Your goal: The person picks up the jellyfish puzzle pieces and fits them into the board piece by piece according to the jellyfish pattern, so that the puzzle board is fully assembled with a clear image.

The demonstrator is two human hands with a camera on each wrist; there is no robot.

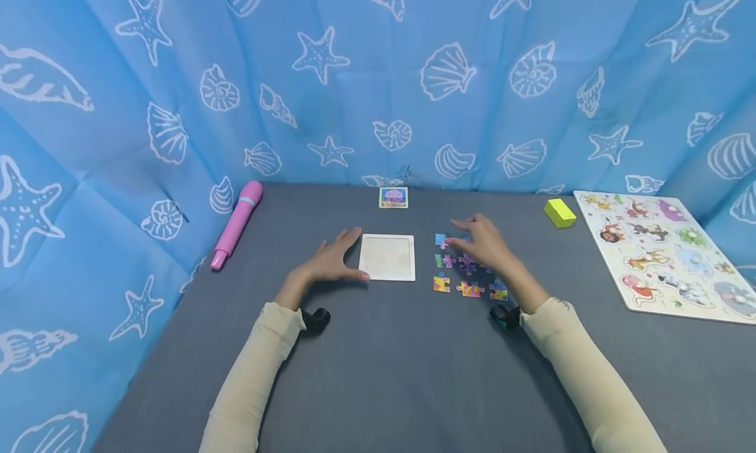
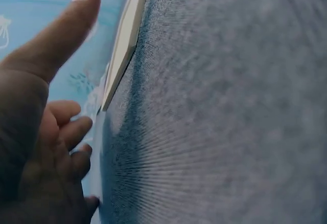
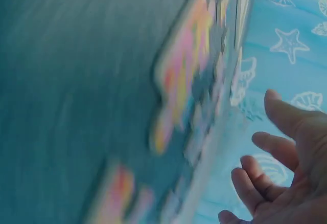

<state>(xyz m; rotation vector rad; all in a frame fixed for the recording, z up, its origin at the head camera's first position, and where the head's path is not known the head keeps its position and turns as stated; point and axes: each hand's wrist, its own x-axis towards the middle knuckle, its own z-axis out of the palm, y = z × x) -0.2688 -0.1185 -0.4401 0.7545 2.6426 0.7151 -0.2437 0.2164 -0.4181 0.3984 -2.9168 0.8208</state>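
Observation:
My left hand (image 1: 332, 259) is at the left edge of a square wooden puzzle tray (image 1: 386, 258), thumb and fingers spread. Whether the fingertips touch the rim I cannot tell. In the left wrist view, the tray's edge (image 2: 125, 45) rises beyond the thumb. Over to the right, my right hand (image 1: 485, 244) hovers above several colourful jigsaw pieces laid in rows, with its fingers apart and nothing visibly held. It hides some upper pieces. A yellow-and-pink piece (image 1: 470, 289) lies in the nearest row; a blue one (image 1: 440, 239) is by the right thumb.
A small picture card (image 1: 393, 197) lies behind the tray. The pink wand-like object (image 1: 237, 224) is at far left. A yellow block (image 1: 559, 213) and an animal puzzle board (image 1: 655, 243) sit on the right. Blue shell-patterned curtain (image 1: 366, 85) borders the grey table (image 1: 401, 374).

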